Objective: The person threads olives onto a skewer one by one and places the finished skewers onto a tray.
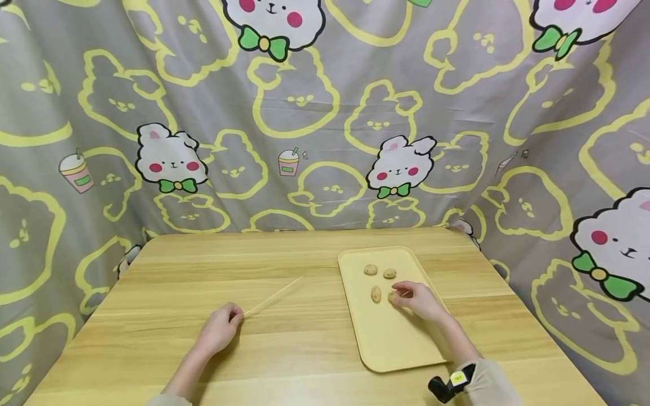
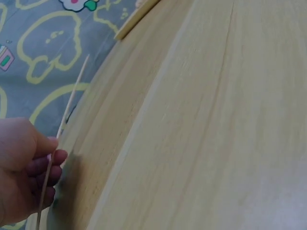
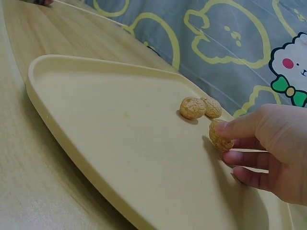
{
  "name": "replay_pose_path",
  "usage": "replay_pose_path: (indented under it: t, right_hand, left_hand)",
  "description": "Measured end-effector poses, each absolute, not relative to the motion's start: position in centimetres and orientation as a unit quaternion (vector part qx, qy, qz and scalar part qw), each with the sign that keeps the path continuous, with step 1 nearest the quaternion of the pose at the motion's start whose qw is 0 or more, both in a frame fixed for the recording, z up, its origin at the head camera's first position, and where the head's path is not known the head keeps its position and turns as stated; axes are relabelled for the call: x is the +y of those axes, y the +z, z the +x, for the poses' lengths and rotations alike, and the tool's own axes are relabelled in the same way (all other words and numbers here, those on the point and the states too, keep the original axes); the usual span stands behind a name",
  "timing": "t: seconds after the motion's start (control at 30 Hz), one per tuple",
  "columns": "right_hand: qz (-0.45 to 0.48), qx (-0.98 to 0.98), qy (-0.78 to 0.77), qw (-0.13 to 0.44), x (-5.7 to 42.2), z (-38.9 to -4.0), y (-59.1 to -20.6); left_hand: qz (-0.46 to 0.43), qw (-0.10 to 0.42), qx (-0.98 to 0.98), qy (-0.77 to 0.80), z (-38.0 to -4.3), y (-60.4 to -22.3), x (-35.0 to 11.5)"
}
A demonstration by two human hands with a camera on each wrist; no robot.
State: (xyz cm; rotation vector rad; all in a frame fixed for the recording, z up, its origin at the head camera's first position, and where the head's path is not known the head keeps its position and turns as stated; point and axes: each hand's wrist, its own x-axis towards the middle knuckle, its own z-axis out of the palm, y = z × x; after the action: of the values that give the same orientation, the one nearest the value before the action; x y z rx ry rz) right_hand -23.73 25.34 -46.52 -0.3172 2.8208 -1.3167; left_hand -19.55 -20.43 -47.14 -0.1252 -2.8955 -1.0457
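My left hand pinches a thin bamboo skewer between thumb and fingers over the table's left half. In the left wrist view the skewer points up and away, its lower end running past the palm. Over the yellow tray, my right hand pinches a small wrinkled brown potato between thumb and fingers. It casts a shadow on the tray in the right wrist view. Other small potatoes lie on the tray close by: one at the back left, one beside it, and one nearer.
The tray has a low raised rim and lies on the right half of the wooden table. A grey curtain with cartoon animals hangs behind and at both sides. A black device is strapped at the right wrist.
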Motion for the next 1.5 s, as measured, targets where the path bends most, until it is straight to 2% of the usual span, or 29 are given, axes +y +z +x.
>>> replay_pose_path:
  t: [0.33,0.8,1.0,1.23,1.5]
  right_hand:
    - [-0.114,0.889,-0.443,-0.008,25.1,-23.5,-46.1]
    - [-0.183,0.856,-0.479,-0.064,23.5,-22.6,-43.2]
    - [-0.206,0.849,-0.479,-0.081,22.2,-22.2,-42.3]
    - [-0.223,0.839,-0.492,-0.071,20.7,-22.0,-41.9]
    - [-0.227,0.803,-0.551,-0.003,19.2,-21.5,-41.6]
  left_hand:
    - [-0.035,0.067,-0.919,-0.386,-19.5,-46.9,-20.8]
    - [-0.072,0.026,-0.902,-0.425,-19.3,-46.3,-20.5]
    - [-0.103,0.052,-0.892,-0.437,-19.4,-46.1,-20.4]
    - [-0.125,0.075,-0.894,-0.424,-18.8,-44.9,-20.0]
    - [-0.148,0.083,-0.888,-0.428,-18.2,-43.7,-19.4]
